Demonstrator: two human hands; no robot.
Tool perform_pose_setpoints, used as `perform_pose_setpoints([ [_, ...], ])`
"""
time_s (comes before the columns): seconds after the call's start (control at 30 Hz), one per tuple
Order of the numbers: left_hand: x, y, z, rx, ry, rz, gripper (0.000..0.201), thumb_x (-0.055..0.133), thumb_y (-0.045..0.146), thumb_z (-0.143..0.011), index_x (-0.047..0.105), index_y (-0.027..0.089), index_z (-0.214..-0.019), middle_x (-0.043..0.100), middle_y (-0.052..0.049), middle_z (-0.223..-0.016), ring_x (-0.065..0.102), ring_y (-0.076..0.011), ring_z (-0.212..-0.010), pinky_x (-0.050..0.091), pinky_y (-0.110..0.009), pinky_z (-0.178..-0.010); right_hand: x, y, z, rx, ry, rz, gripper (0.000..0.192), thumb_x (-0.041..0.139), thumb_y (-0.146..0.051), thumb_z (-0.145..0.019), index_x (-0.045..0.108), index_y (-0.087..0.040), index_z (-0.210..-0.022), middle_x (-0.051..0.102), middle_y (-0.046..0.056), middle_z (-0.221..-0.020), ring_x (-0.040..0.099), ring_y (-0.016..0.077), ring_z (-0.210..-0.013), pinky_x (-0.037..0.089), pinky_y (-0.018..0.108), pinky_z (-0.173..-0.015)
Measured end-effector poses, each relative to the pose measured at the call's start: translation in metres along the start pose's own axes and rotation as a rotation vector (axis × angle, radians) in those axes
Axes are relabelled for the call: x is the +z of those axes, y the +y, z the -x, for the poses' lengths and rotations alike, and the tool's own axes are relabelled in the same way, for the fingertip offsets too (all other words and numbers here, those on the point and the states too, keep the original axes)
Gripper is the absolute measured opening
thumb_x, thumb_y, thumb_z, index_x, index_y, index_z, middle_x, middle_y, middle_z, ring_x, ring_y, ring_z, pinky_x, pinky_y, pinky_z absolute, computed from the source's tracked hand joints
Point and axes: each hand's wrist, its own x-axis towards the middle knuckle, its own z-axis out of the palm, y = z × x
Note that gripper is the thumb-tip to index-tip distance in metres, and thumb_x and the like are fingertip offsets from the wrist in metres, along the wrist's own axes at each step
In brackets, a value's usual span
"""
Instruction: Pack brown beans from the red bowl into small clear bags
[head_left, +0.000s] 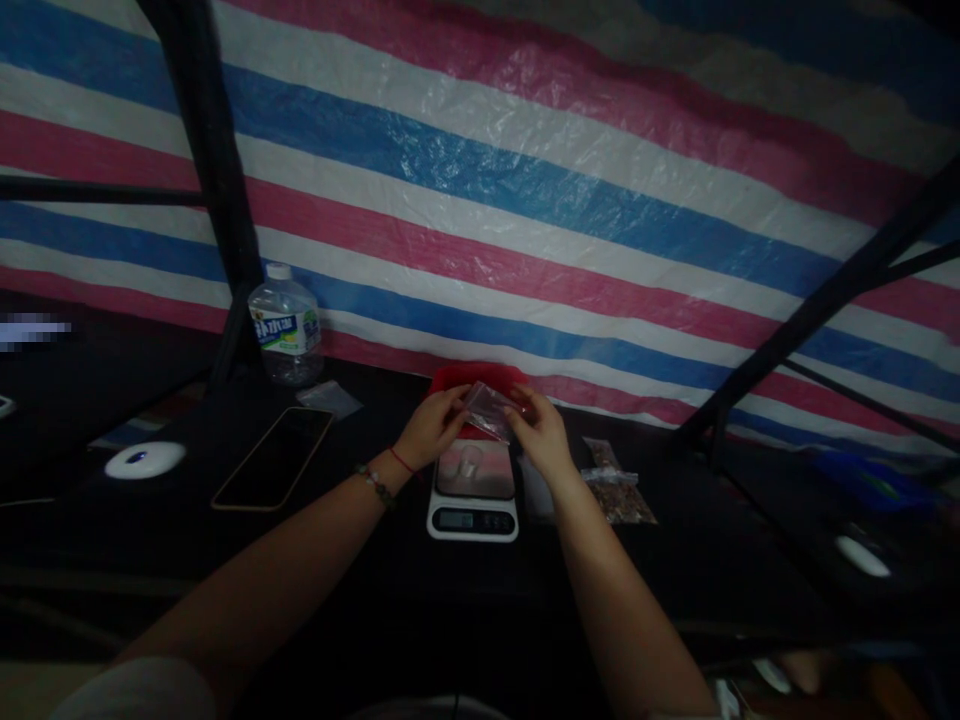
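In the head view, the left hand (433,428) and the right hand (546,438) grip a small, clear plastic bag (487,412) between them, thumb and fingertips pinching opposite sides. The bag is held in the air, just above the far edge of a white, rectangular digital scale (472,534) and in front of a red plastic container (480,374). A small, round, see-through cup (470,463) stands on the scale's plate. Beside the right forearm, clear bags filled with brownish bits (621,498) lie on the black counter (397,570).

The bag's film looks thin and slick, so a loose pinch could let it slip; dropped, or with a wrist dipping too low, it might tip the light cup or upset the weighing. The dim light would make such a slip easier.

A clear, empty-looking plastic bottle (289,355) carries a blue and green label (281,332) whose large white characters seem to read 补水啦. The scale's grey display (454,520) and button markings are too dim to read.
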Motion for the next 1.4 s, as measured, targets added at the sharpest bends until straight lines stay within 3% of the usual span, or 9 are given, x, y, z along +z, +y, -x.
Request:
perform_pose_setpoints([
  [0.1, 0.0, 0.006, 0.0, 0.064, -0.014, 0.014, 0.041, 0.05, 0.026, -0.089, 0.047, 0.016, -0.129, 0.065, -0.006, -0.092, 0.061, -0.0193, -0.088, 0.05, -0.035, -0.084, -0.008, -0.019, -0.008, -0.045, -0.116, 0.125, 0.021, 0.058, -0.03, -0.08, 0.07, -0.022, -0.095, 0.072, 0.005, -0.094, 0.066, 0.0202, -0.086, 0.05, 0.033, -0.082],
  [0.2, -0.002, 0.006, 0.0, 0.067, 0.005, 0.041, 0.044, 0.048, 0.025, -0.089, 0.043, 0.016, -0.132, 0.065, -0.006, -0.096, 0.061, -0.0191, -0.091, 0.049, -0.036, -0.087, -0.027, -0.017, -0.01, 0.055, 0.008, 0.146, 0.02, 0.058, -0.033, -0.079, 0.069, -0.019, -0.088, 0.072, 0.005, -0.083, 0.066, 0.0202, -0.074, 0.049, 0.031, -0.071],
  [0.4, -0.001, -0.005, -0.001, 0.007, 0.031, 0.007, 0.043, 0.048, 0.024, -0.088, 0.044, 0.015, -0.13, 0.065, -0.007, -0.101, 0.06, -0.0201, -0.097, 0.047, -0.039, -0.093, -0.07, 0.05, 0.033, 0.296, 0.201, 0.173, 0.036, 0.053, -0.037, -0.08, 0.056, -0.017, -0.11, 0.07, 0.005, -0.078, 0.06, 0.0177, -0.056, 0.047, 0.029, -0.055],
  [0.57, 0.003, -0.007, 0.0, -0.019, -0.011, 0.021, 0.043, 0.048, 0.023, -0.087, 0.045, 0.015, -0.13, 0.065, -0.007, -0.101, 0.061, -0.0203, -0.097, 0.047, -0.039, -0.093, -0.071, 0.085, 0.075, 0.316, -0.044, 0.589, 0.048, 0.049, -0.032, -0.082, 0.051, -0.01, -0.124, 0.066, 0.017, -0.107, 0.062, 0.0292, -0.1, 0.049, 0.044, -0.087],
  [0.7, 0.005, -0.009, 0.0, -0.056, 0.01, 0.04, 0.04, 0.045, 0.024, -0.089, 0.047, 0.015, -0.128, 0.065, -0.007, -0.101, 0.061, -0.0197, -0.097, 0.047, -0.039, -0.093, -0.06, 0.075, 0.08, 0.08, -0.139, 0.794, 0.057, 0.041, -0.032, -0.089, 0.037, -0.015, -0.142, 0.04, 0.016, -0.146, 0.03, 0.0294, -0.138, 0.029, 0.051, -0.111],
  [0.9, 0.006, -0.012, 0.001, -0.081, -0.009, 0.043, 0.038, 0.043, 0.025, -0.09, 0.05, 0.015, -0.126, 0.066, -0.008, -0.101, 0.062, -0.0198, -0.097, 0.048, -0.038, -0.091, -0.037, 0.068, 0.083, 0.141, -0.613, 0.824, 0.063, 0.03, -0.046, -0.095, 0.022, -0.019, -0.15, 0.02, 0.008, -0.157, 0.015, 0.0262, -0.145, 0.021, 0.048, -0.115],
  [1.0, 0.006, -0.013, 0.001, -0.08, -0.019, 0.045, 0.037, 0.043, 0.025, -0.09, 0.051, 0.014, -0.125, 0.066, -0.008, -0.101, 0.062, -0.02, -0.097, 0.048, -0.038, -0.092, -0.035, 0.075, 0.086, 0.177, -0.699, 0.86, 0.062, 0.027, -0.049, -0.095, 0.022, -0.022, -0.15, 0.019, 0.005, -0.157, 0.014, 0.0256, -0.146, 0.016, 0.047, -0.116],
  [1.23, 0.009, -0.015, 0.002, -0.078, -0.04, 0.026, 0.034, 0.042, 0.026, -0.091, 0.055, 0.017, -0.12, 0.067, -0.009, -0.102, 0.062, -0.0209, -0.1, 0.048, -0.04, -0.093, -0.046, 0.079, 0.081, 0.161, -0.679, 0.883, 0.069, 0.026, -0.055, -0.094, 0.01, -0.022, -0.152, 0.015, 0.007, -0.158, 0.006, 0.0281, -0.146, 0.015, 0.056, -0.113],
  [1.4, 0.007, -0.016, 0.002, -0.052, -0.005, -0.001, 0.034, 0.042, 0.026, -0.091, 0.054, 0.015, -0.121, 0.066, -0.009, -0.102, 0.061, -0.0206, -0.098, 0.048, -0.039, -0.092, -0.078, 0.071, 0.07, 0.117, -0.282, 1.011, 0.061, 0.036, -0.044, -0.092, 0.029, -0.022, -0.148, 0.032, 0.011, -0.152, 0.024, 0.033, -0.14, 0.027, 0.053, -0.108],
])
